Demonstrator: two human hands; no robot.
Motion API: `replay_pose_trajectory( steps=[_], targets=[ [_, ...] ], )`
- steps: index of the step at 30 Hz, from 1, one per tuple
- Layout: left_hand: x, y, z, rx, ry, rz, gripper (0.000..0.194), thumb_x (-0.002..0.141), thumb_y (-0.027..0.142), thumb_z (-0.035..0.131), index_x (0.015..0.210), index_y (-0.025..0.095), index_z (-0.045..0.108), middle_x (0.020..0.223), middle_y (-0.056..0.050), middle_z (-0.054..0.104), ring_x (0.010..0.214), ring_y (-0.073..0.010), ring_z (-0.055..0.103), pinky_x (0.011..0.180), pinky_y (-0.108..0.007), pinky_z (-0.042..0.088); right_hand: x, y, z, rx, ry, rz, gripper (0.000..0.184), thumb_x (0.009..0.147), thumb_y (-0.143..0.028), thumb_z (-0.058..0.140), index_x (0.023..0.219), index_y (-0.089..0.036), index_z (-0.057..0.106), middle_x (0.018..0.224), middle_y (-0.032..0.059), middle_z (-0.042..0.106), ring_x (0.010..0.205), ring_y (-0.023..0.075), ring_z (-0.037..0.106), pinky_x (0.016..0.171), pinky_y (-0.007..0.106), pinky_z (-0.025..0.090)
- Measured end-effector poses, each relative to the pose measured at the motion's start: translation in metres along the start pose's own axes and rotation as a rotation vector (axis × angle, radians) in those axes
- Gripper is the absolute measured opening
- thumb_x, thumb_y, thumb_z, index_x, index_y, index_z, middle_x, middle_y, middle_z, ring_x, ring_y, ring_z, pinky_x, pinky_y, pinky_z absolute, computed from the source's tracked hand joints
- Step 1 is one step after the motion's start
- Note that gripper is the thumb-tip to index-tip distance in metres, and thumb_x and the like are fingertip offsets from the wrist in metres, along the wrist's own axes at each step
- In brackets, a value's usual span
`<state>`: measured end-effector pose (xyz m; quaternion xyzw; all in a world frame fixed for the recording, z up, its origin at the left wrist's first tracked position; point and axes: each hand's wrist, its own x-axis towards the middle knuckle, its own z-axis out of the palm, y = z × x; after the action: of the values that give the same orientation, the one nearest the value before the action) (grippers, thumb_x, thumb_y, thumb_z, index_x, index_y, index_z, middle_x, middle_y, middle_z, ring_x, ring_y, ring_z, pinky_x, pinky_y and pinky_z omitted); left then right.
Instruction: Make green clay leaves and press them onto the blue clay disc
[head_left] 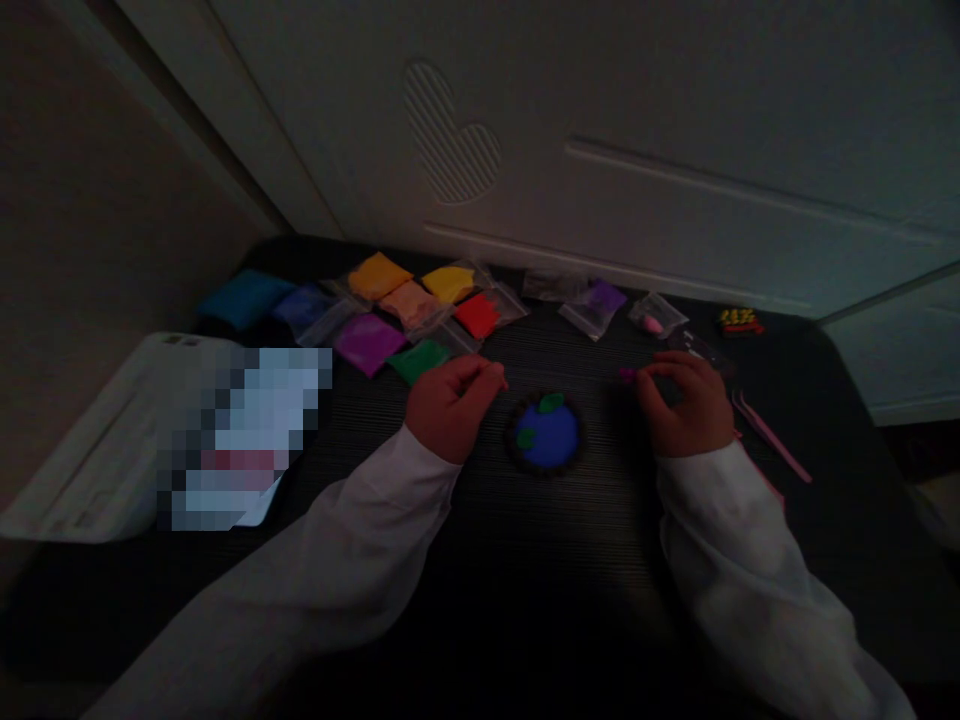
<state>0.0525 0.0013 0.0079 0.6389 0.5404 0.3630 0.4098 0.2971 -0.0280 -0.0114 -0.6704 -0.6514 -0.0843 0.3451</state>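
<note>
A round blue clay disc (550, 434) with a dark rim and two green bits on it lies on the dark table (480, 560), between my two hands. My left hand (448, 405) rests just left of the disc, fingers curled, with a small pinkish bit at the fingertips. My right hand (686, 400) sits to the right of the disc, fingers pinched on a small magenta piece of clay (627, 374). Both arms wear white sleeves.
Several small bags of coloured clay (409, 305) lie along the table's far side: blue, purple, orange, yellow, red, green. A pink tool (772, 435) lies right of my right hand. A white box (135, 440) sits at the left. A white panel (600, 130) stands behind.
</note>
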Motion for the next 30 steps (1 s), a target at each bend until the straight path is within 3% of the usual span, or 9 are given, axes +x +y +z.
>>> replay_pose_trajectory(
  steps=[3,5,8,11,15,18,23,26,30],
  targets=[
    [0.001,0.0,-0.003,-0.056,-0.011,0.005,0.029,0.076,0.033,0.042,0.051,0.019,0.048,0.037,0.005,0.034,0.041,-0.0095,0.038,0.041,-0.023,0.031,-0.002,0.002,0.006,-0.04,-0.011,-0.031,0.009,0.068,-0.028,0.058,0.07,-0.02,0.062,0.085,0.0064,0.062,0.083,0.022,0.057,0.075,0.04,0.043],
    [0.002,-0.002,-0.003,-0.107,0.054,-0.001,0.025,0.073,0.029,0.044,0.051,0.019,0.047,0.041,0.004,0.035,0.043,-0.0096,0.038,0.041,-0.023,0.031,-0.003,0.001,0.009,-0.059,-0.034,-0.046,0.009,0.068,-0.027,0.058,0.069,-0.02,0.063,0.084,0.0062,0.063,0.082,0.0214,0.057,0.075,0.039,0.043],
    [0.003,-0.008,-0.002,-0.222,0.11,0.035,0.01,0.068,0.017,0.046,0.076,0.021,0.052,0.053,0.004,0.041,0.05,-0.0091,0.042,0.044,-0.021,0.036,-0.004,0.0,0.011,-0.072,-0.066,-0.059,0.009,0.069,-0.026,0.056,0.07,-0.02,0.063,0.084,0.0059,0.063,0.082,0.0205,0.057,0.076,0.039,0.043],
    [0.005,-0.012,0.002,-0.355,0.035,0.045,0.036,0.061,0.009,0.052,0.093,0.023,0.046,0.073,0.003,0.046,0.061,-0.0085,0.048,0.051,-0.02,0.042,-0.005,-0.002,0.01,-0.065,-0.053,-0.059,0.011,0.07,-0.026,0.055,0.073,-0.019,0.063,0.085,0.0063,0.063,0.083,0.0203,0.057,0.078,0.04,0.042],
    [0.004,-0.007,0.008,-0.549,-0.069,-0.05,0.037,0.069,0.019,0.052,0.103,0.02,0.04,0.1,-0.006,0.048,0.076,-0.0117,0.055,0.063,-0.027,0.051,-0.005,-0.005,0.006,-0.047,-0.026,-0.047,0.013,0.071,-0.026,0.054,0.076,-0.018,0.063,0.085,0.0073,0.062,0.083,0.0207,0.056,0.076,0.039,0.043],
    [0.001,-0.001,0.011,-0.641,-0.109,-0.142,0.037,0.074,0.027,0.048,0.108,0.018,0.037,0.106,-0.01,0.05,0.067,-0.0112,0.059,0.058,-0.029,0.052,-0.005,-0.007,0.004,-0.031,-0.024,-0.049,0.013,0.07,-0.026,0.054,0.077,-0.018,0.063,0.087,0.0078,0.062,0.085,0.0211,0.056,0.076,0.04,0.043],
    [-0.002,0.003,0.009,-0.595,-0.14,-0.158,0.022,0.076,0.034,0.048,0.088,0.017,0.044,0.072,-0.001,0.058,0.037,-0.0061,0.049,0.035,-0.022,0.042,-0.007,-0.012,0.002,0.008,-0.002,-0.055,0.013,0.071,-0.024,0.054,0.079,-0.018,0.062,0.089,0.0078,0.061,0.086,0.0209,0.055,0.081,0.042,0.041],
    [-0.002,0.001,0.009,-0.613,-0.134,-0.155,0.017,0.076,0.034,0.05,0.074,0.018,0.044,0.047,0.008,0.044,0.029,-0.0025,0.033,0.028,-0.015,0.025,-0.008,-0.021,-0.001,0.068,0.005,-0.07,0.014,0.071,-0.021,0.053,0.082,-0.018,0.061,0.091,0.0078,0.06,0.088,0.0206,0.054,0.081,0.041,0.041],
    [0.001,-0.001,0.001,-0.815,-0.078,-0.143,0.036,0.07,0.043,0.056,0.054,0.017,0.037,0.035,0.009,0.031,0.029,-0.0032,0.026,0.03,-0.015,0.019,-0.011,-0.037,-0.007,0.195,0.042,-0.108,0.018,0.072,-0.016,0.052,0.088,-0.018,0.06,0.092,0.0074,0.06,0.091,0.0194,0.054,0.083,0.04,0.04]
  ],
)
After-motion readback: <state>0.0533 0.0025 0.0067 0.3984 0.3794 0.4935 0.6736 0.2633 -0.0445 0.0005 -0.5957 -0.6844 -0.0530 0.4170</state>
